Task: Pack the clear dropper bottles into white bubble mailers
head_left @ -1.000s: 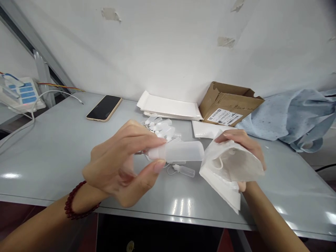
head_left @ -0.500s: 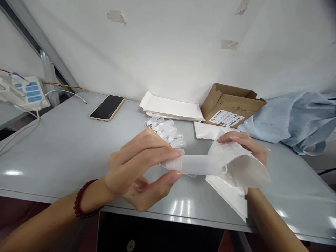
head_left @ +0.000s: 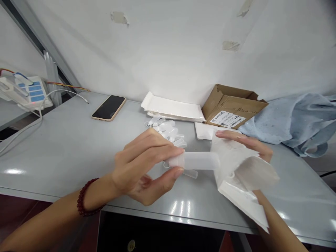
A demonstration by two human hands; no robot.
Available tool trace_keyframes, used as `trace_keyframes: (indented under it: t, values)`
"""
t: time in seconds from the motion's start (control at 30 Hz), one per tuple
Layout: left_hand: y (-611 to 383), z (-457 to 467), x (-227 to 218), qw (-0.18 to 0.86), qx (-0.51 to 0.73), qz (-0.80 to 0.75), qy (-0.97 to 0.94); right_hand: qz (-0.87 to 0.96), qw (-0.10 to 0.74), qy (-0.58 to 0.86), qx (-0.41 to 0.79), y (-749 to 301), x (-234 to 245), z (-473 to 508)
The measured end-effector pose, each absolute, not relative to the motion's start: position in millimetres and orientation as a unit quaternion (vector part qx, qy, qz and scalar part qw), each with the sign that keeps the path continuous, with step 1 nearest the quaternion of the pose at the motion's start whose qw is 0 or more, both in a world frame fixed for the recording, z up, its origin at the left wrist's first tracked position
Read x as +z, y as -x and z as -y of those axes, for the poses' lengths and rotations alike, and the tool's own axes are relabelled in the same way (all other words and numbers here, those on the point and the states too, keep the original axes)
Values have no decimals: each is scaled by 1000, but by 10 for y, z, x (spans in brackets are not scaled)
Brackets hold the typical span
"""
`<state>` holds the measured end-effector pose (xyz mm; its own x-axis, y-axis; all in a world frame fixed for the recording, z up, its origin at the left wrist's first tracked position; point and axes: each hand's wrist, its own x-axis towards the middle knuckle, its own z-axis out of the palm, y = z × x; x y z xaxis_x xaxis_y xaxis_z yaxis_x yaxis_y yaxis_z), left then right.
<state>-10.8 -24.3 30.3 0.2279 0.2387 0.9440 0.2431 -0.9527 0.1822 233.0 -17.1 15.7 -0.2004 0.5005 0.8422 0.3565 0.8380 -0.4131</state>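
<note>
My left hand (head_left: 149, 164) pinches a frosted, translucent plastic tube (head_left: 199, 161) by its left end, between thumb and fingertips. The tube lies level above the table, and its right end meets the white paper. My right hand (head_left: 246, 143) holds that crumpled white paper sheet (head_left: 236, 168), partly folded, with one flap curling toward me and another hanging down; most of its fingers are behind it. Several smaller clear plastic tubes (head_left: 170, 131) lie in a loose pile just behind my left hand.
A stack of flat white envelopes (head_left: 173, 106) lies against the wall beside an open cardboard box (head_left: 233, 108). Light blue cloth (head_left: 296, 122) is bunched at the right. On the left are a phone (head_left: 109, 107), a white cable (head_left: 39, 113) and a power strip (head_left: 33, 92).
My right hand and the paper have shifted right and turned a little. The tube's right end shows less against the paper. My left hand has moved slightly right.
</note>
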Motion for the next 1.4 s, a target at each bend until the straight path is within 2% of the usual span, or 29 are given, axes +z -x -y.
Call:
trace_keyframes:
  t: [0.13, 0.27, 0.37, 0.5, 0.67, 0.87, 1.03, 1.2, 1.4]
  values:
    - [99, 144, 201, 27, -506, 234, 830, 785, 565, 252, 49, -2321, 43, 129]
    - [97, 43, 25, -22, -319, 337, 886, 794, 570, 211, 11, -2356, -50, 106]
    - [82, 38, -45, -54, -251, 351, 901, 805, 554, 213, -3, -2367, -79, 89]
    - [25, 107, -15, -105, -294, 321, 894, 810, 546, 211, -30, -2338, -89, 72]
    - [-22, 113, -18, -208, -418, 227, 854, 837, 505, 207, -25, -2331, -81, 74]
    - [69, 26, 3, -267, -493, 292, 775, 892, 266, 349, -106, -2604, -122, -105]
    - [104, -5, 46, -300, -512, 326, 736, 847, 326, 389, -159, -2766, -236, -247]
    - [94, 3, 45, -282, -543, 323, 722, 814, 309, 464, -164, -2750, -271, -255]
    - [109, 4, 84, -262, -515, 281, 766, 822, 318, 451, -137, -2771, -237, -261]
